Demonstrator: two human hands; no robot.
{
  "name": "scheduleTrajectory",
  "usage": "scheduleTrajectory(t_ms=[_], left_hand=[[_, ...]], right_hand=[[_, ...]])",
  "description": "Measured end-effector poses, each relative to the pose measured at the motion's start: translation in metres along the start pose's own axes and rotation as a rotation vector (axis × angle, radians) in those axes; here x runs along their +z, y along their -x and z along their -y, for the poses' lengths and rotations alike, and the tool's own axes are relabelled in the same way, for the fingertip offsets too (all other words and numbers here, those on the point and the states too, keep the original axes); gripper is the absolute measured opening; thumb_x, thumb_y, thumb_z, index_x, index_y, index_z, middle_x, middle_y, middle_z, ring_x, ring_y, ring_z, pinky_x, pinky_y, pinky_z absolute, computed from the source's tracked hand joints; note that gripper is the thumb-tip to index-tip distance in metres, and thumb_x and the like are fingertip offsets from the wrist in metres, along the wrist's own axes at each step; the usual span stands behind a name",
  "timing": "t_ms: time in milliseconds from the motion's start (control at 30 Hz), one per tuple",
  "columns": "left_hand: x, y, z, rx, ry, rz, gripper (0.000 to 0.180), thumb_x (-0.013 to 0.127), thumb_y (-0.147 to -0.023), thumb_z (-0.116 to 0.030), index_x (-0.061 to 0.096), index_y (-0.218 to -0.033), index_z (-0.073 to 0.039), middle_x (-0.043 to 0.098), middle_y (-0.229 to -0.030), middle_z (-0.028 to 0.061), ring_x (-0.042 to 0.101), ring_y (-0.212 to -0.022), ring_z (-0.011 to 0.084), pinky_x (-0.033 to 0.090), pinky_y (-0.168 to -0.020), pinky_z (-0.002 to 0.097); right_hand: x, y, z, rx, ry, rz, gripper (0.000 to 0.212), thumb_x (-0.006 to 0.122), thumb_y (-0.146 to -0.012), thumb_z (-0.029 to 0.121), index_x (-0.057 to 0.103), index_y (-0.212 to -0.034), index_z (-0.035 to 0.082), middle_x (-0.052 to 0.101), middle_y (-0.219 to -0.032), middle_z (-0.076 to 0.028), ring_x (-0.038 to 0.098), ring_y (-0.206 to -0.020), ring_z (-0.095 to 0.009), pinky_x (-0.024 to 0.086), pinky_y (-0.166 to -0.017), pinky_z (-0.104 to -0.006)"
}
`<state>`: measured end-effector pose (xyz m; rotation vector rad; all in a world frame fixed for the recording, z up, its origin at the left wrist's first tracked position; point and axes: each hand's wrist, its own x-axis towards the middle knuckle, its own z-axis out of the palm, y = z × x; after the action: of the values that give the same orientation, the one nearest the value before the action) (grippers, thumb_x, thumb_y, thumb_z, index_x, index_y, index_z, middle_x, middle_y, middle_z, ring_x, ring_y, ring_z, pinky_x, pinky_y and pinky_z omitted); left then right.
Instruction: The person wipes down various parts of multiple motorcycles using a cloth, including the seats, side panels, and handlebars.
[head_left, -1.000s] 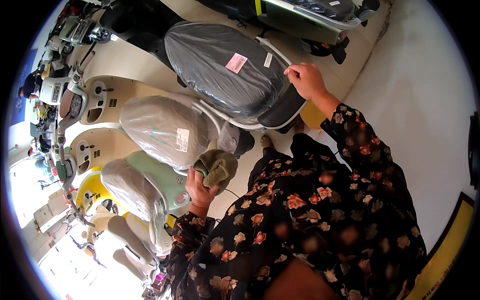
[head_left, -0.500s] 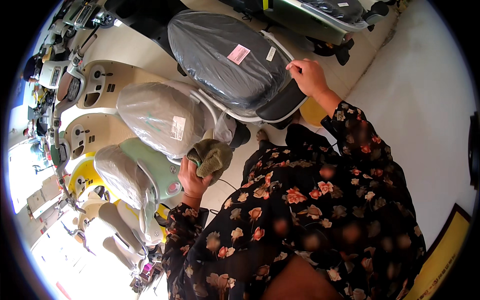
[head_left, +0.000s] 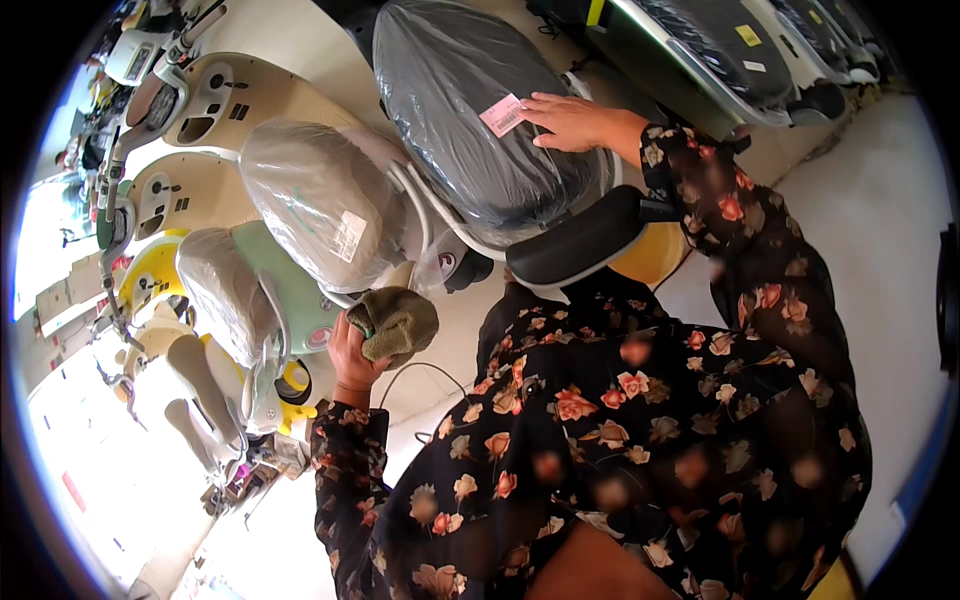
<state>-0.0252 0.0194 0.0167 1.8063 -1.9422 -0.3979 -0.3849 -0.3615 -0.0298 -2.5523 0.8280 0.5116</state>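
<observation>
My left hand [head_left: 352, 358] is closed round a bunched olive-green cloth [head_left: 402, 327], held beside the rear of the nearest pale scooters. My right hand [head_left: 575, 122] stretches over a black scooter seat [head_left: 470, 60] wrapped in clear plastic. Its fingers are extended, with the tips at the edge of a pink label [head_left: 503, 115] on the wrap. Whether they press on the label or just hover over it, I cannot tell. Behind that seat is a padded black backrest [head_left: 575, 240], close to my body.
To the left stand several scooters, among them one with a plastic-wrapped beige seat [head_left: 310, 195] and a mint-green one [head_left: 270, 265]. More dark-seated scooters [head_left: 725, 55] stand at the upper right. A yellow round object [head_left: 655, 250] sits by the backrest. A dark cable [head_left: 425, 365] hangs below the cloth.
My right hand has left the rail by the backrest and reached forward to the pink label, its fingers straightening. My left hand still grips the cloth. The view has shifted.
</observation>
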Motion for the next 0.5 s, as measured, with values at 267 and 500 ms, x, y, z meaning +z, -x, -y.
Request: scheduleTrajectory(t_ms=[267, 500], left_hand=[[0.004, 0.012, -0.004, -0.071, -0.116, -0.002, 0.075, 0.056, -0.088, -0.068, 0.062, -0.123, -0.001, 0.066, -0.112, 0.0218, 0.064, -0.099, 0.0457, 0.051, -0.085, 0.051], [0.002, 0.019, -0.004, -0.211, -0.138, 0.077, 0.074, 0.062, -0.084, -0.066, 0.062, -0.124, -0.003, 0.063, -0.112, 0.0195, 0.062, -0.101, 0.0424, 0.05, -0.084, 0.0485]], right_hand=[[0.011, -0.054, -0.025, -0.314, 0.137, -0.033, 0.072, 0.061, -0.096, 0.034, 0.032, -0.156, 0.007, 0.023, -0.167, -0.008, 0.016, -0.155, -0.024, 0.021, -0.124, -0.046], [0.062, -0.035, -0.031, -0.274, 0.137, -0.354, 0.075, 0.061, -0.097, 0.038, 0.03, -0.156, 0.005, 0.025, -0.165, -0.009, 0.018, -0.154, -0.025, 0.021, -0.124, -0.0483]])
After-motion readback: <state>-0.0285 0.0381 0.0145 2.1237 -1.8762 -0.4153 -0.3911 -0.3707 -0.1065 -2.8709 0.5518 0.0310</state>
